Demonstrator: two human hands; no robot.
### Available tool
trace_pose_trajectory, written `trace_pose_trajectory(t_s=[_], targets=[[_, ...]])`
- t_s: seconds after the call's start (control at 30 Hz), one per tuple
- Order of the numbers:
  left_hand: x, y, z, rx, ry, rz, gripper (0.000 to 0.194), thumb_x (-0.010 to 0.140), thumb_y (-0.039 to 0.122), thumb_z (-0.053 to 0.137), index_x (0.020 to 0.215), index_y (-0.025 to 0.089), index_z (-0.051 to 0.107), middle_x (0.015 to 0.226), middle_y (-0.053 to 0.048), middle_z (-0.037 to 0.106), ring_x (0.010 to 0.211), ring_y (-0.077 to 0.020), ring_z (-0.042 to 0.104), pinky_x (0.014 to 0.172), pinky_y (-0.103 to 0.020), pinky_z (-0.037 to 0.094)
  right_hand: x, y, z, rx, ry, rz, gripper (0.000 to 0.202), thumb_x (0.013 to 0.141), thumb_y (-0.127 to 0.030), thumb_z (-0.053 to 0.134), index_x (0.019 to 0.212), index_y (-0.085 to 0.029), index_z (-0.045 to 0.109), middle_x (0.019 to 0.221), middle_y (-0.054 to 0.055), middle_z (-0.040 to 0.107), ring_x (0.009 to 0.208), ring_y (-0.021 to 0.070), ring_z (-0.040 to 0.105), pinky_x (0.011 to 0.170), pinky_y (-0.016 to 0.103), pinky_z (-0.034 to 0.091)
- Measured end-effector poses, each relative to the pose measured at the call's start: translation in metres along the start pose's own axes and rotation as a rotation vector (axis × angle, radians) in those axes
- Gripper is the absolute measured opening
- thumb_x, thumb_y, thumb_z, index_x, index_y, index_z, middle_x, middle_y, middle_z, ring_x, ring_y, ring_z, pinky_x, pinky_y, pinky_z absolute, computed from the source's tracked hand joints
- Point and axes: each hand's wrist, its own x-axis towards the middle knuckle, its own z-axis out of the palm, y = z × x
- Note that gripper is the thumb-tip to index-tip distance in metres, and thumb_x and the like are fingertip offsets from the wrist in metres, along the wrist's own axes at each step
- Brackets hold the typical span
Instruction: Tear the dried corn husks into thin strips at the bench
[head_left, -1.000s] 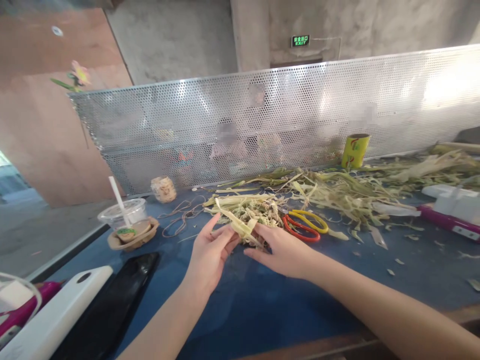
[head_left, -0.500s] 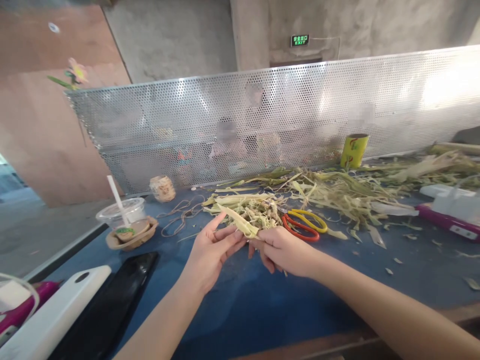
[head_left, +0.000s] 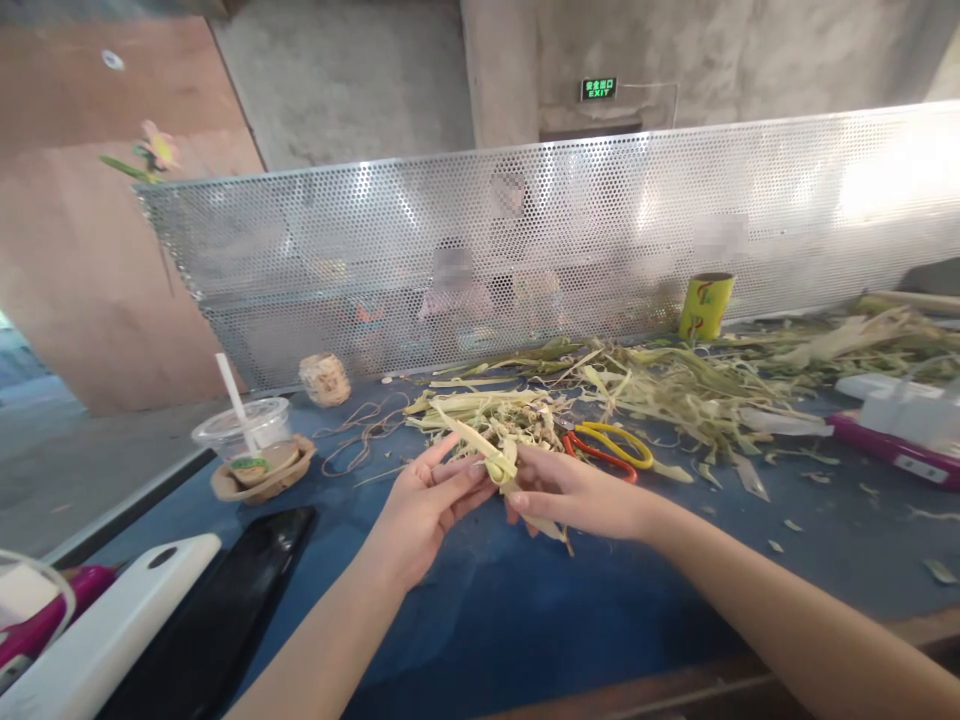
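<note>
Between my two hands is a pale green strip of dried leaf, looking like corn husk, with a folded knot [head_left: 501,466] at its middle. My left hand [head_left: 427,500] pinches the knot's left side with thumb and fingers; one end of the strip sticks up past the index finger. On the other side my right hand [head_left: 570,490] grips the strip, its thumb over the tail that hangs to the lower right. Just behind lies a heap of husk scraps [head_left: 517,410]. Scissors [head_left: 611,445] with one red and one yellow handle rest beside it.
At left are a plastic cup with straw [head_left: 251,425] in a brown bowl, a black phone [head_left: 217,610] and a white power bank [head_left: 120,620]. String [head_left: 364,435] lies behind. More husks [head_left: 675,390], a yellow can [head_left: 705,305] and a purple power strip [head_left: 892,450] are right. A perforated metal screen [head_left: 390,260] closes the back.
My right hand has turned and its thumb has shifted, so the knot and the strip's lower tail now show. My left hand stays nearly in place.
</note>
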Motion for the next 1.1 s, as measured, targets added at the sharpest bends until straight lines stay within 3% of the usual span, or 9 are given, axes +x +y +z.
trace_pose_trajectory(t_s=[0.17, 0.33, 0.43, 0.6, 0.73, 0.9, 1.1], targets=[[-0.003, 0.000, 0.007, 0.155, 0.000, 0.088, 0.084, 0.069, 0.008, 0.066, 0.139, 0.010, 0.019, 0.078, -0.010, 0.072, 0.056, -0.0132, 0.063, 0.053, -0.023, 0.053, 0.009, 0.007, 0.014, 0.158, 0.188, -0.055, 0.047, 0.074, -0.030, 0.062, 0.115, -0.020, 0.042, 0.073, -0.003, 0.052, 0.057, 0.0077, 0.051, 0.047, 0.018, 0.043], [-0.006, 0.001, 0.007, 0.463, 0.119, 0.288, 0.093, 0.064, 0.021, 0.071, 0.139, 0.015, 0.018, 0.070, -0.006, 0.071, 0.044, -0.0118, 0.055, 0.036, -0.019, 0.036, 0.012, 0.004, 0.016, 0.159, 0.280, -0.030, 0.032, 0.070, -0.030, 0.065, 0.098, -0.016, 0.059, 0.062, -0.003, 0.053, 0.050, 0.0067, 0.049, 0.041, 0.016, 0.037], [-0.008, 0.002, 0.008, 0.541, 0.156, 0.256, 0.097, 0.065, 0.024, 0.070, 0.141, 0.020, 0.010, 0.065, -0.003, 0.069, 0.053, -0.0160, 0.060, 0.037, -0.019, 0.033, 0.012, 0.006, 0.013, 0.191, 0.335, -0.023, 0.026, 0.071, -0.032, 0.063, 0.089, -0.014, 0.059, 0.053, -0.005, 0.051, 0.041, 0.0047, 0.043, 0.039, 0.017, 0.036], [-0.009, 0.005, 0.006, 0.555, 0.062, 0.132, 0.109, 0.064, 0.026, 0.071, 0.141, 0.016, -0.006, 0.068, -0.005, 0.069, 0.061, -0.0187, 0.062, 0.048, -0.025, 0.040, 0.013, 0.009, 0.009, 0.239, 0.318, 0.018, 0.024, 0.071, -0.035, 0.064, 0.082, -0.015, 0.055, 0.050, -0.007, 0.051, 0.038, 0.0035, 0.042, 0.039, 0.017, 0.034], [-0.008, 0.006, 0.006, 0.408, 0.028, 0.179, 0.106, 0.061, 0.023, 0.074, 0.141, 0.019, 0.005, 0.094, -0.011, 0.068, 0.084, -0.0226, 0.063, 0.067, -0.032, 0.047, 0.012, 0.005, 0.009, 0.206, 0.237, 0.034, 0.027, 0.071, -0.040, 0.062, 0.077, -0.015, 0.055, 0.051, -0.006, 0.051, 0.039, 0.0029, 0.040, 0.039, 0.016, 0.032], [-0.006, 0.008, 0.005, 0.475, 0.094, 0.264, 0.086, 0.064, 0.026, 0.071, 0.136, 0.014, 0.027, 0.062, -0.001, 0.066, 0.053, -0.0142, 0.057, 0.055, -0.027, 0.045, 0.011, 0.007, 0.010, 0.174, 0.299, 0.039, 0.027, 0.077, -0.041, 0.055, 0.068, -0.015, 0.054, 0.047, -0.006, 0.050, 0.038, 0.0029, 0.040, 0.040, 0.016, 0.032], [-0.005, 0.019, -0.001, 0.446, 0.163, 0.360, 0.085, 0.062, 0.026, 0.073, 0.135, 0.016, 0.030, 0.054, 0.001, 0.065, 0.057, -0.0168, 0.061, 0.053, -0.024, 0.045, 0.013, 0.009, 0.007, 0.265, 0.416, 0.125, 0.027, 0.075, -0.036, 0.056, 0.058, -0.015, 0.053, 0.043, -0.005, 0.051, 0.036, 0.0026, 0.039, 0.039, 0.016, 0.029]])
